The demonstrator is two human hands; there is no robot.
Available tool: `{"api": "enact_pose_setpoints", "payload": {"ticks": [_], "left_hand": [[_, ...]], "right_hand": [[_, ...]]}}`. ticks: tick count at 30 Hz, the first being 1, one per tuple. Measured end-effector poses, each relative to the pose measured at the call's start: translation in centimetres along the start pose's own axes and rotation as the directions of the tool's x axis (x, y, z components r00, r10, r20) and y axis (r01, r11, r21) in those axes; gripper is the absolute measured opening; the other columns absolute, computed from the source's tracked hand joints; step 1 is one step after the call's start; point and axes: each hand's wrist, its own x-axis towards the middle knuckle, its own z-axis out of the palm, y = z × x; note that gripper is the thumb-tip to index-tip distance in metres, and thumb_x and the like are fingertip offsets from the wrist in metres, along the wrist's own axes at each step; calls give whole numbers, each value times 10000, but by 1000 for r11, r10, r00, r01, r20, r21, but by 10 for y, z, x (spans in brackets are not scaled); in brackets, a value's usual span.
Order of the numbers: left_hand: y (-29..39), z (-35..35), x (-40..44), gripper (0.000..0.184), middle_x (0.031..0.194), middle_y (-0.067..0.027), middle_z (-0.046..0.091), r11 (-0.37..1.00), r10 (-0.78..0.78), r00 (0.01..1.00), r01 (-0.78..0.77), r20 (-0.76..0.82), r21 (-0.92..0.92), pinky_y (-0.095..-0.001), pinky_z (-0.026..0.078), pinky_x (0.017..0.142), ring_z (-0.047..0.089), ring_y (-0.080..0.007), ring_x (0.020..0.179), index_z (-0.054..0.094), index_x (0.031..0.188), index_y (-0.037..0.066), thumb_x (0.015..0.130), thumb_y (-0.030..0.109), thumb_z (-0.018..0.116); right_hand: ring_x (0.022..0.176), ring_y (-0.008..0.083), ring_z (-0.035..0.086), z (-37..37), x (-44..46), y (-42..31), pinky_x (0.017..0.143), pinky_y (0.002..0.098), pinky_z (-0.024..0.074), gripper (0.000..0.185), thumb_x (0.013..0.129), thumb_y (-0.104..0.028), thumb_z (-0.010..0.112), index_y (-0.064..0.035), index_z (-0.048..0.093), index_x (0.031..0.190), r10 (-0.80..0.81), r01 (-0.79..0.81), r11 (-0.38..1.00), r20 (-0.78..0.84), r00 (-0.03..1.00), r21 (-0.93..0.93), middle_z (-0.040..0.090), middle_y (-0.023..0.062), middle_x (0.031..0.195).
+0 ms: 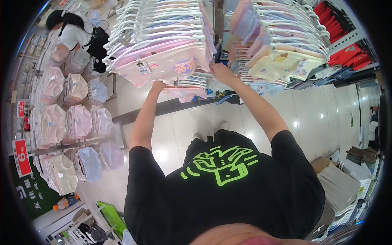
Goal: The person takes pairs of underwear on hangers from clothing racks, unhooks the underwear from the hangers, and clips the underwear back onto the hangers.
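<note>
The pink garment [165, 64] hangs at the front of a tightly packed row, top centre of the head view, with bear prints and a tag [143, 67] on its face. The left hand [158, 86] is at its lower edge, fingers hidden behind the cloth, so I cannot tell how far they are closed or whether they hold anything. The right hand [221, 74] is at the garment's right corner with its fingers bent; whether they pinch the cloth or only rest against it cannot be told.

A hard downward pull at the hem could work the cloth loose from its hanger, or stretch it. The white hangers [163, 25] above sit so close that one could hook its neighbour and drag several along. Uneven force from the two hands could tilt the front piece and bunch those behind. The right hand is also near the yellow garment [281, 69], upper right, and could brush it; the left could snag the lower pink row [183, 93] just below. The tag might catch on fingers.
</note>
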Motion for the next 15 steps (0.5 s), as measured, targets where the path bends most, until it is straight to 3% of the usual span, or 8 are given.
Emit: {"api": "enact_pose_setpoints", "payload": {"ticks": [1, 2, 3, 4, 5, 8, 11, 15], "left_hand": [[1, 3, 3, 391, 1134, -113, 550, 993, 84, 996, -83, -5, 82, -376, 388, 909, 499, -263, 1071, 548, 1110, 109, 766, 284, 611], [7, 2, 5, 381, 1111, -115, 562, 972, 168, 986, -166, -2, 164, -376, 399, 894, 513, -264, 1052, 554, 1098, 102, 759, 262, 622], [14, 2, 4, 381, 1111, -115, 562, 974, 161, 987, -157, -8, 166, -376, 399, 894, 513, -264, 1052, 554, 1098, 102, 759, 262, 622], [32, -6, 0, 377, 1098, -115, 567, 989, 150, 989, -150, -22, 7, -372, 408, 880, 521, -263, 1035, 556, 1096, 101, 760, 259, 620], [45, -11, -2, 374, 1084, -114, 573, 978, 138, 990, -141, -33, -152, -369, 417, 866, 529, -263, 1019, 557, 1094, 99, 761, 257, 618], [50, -10, 2, 268, 1018, -120, 585, 972, 196, 979, -202, -61, -118, -364, 425, 852, 547, -266, 953, 591, 1009, 68, 791, 224, 585], [55, -5, 4, 261, 1025, -126, 582, 980, 199, 980, -199, 6, 12, -364, 425, 849, 541, -266, 956, 588, 1006, 62, 791, 211, 580], [47, 8, 3, 253, 1023, -124, 579, 992, 101, 994, -96, 44, -86, -362, 425, 846, 535, -263, 962, 584, 1002, 57, 793, 199, 573]], "right_hand": [[862, 364, 572, -7, 9, -16, 725, 460, 452, 232, 808, -219, 534, -78, 568, 989, 136, -126, 989, 131, 982, -79, 607, 184, 873], [862, 364, 572, -1, 14, -22, 725, 460, 452, 232, 808, -219, 534, -78, 568, 989, 125, -115, 990, 135, 983, -78, 607, 184, 873], [962, 334, 537, 5, 17, -29, 796, 453, 422, 282, 809, -238, 538, -88, 552, 1048, -28, 27, 999, -28, 999, -38, 580, 189, 971], [1061, 305, 502, 11, 20, -30, 867, 446, 392, 337, 810, -257, 542, -99, 535, 1108, -173, 172, 985, -196, 965, -21, 554, 194, 1070], [1159, 294, 394, 57, 43, 5, 929, 435, 340, 364, 794, -280, 564, -89, 538, 1101, -84, 87, 996, -120, 989, 24, 468, 156, 1220], [1008, 328, 516, 60, 54, -16, 861, 371, 417, 356, 797, -262, 553, -35, 547, 1072, -149, 165, 977, -120, 981, 137, 545, 173, 1116], [999, 332, 519, 65, 55, -25, 856, 374, 419, 350, 799, -254, 548, -32, 545, 1069, -165, 180, 972, -104, 981, 152, 547, 176, 1107], [982, 340, 524, 70, 60, -28, 847, 380, 423, 337, 803, -237, 537, -25, 542, 1064, -189, 203, 964, -92, 978, 170, 551, 183, 1089]]}}
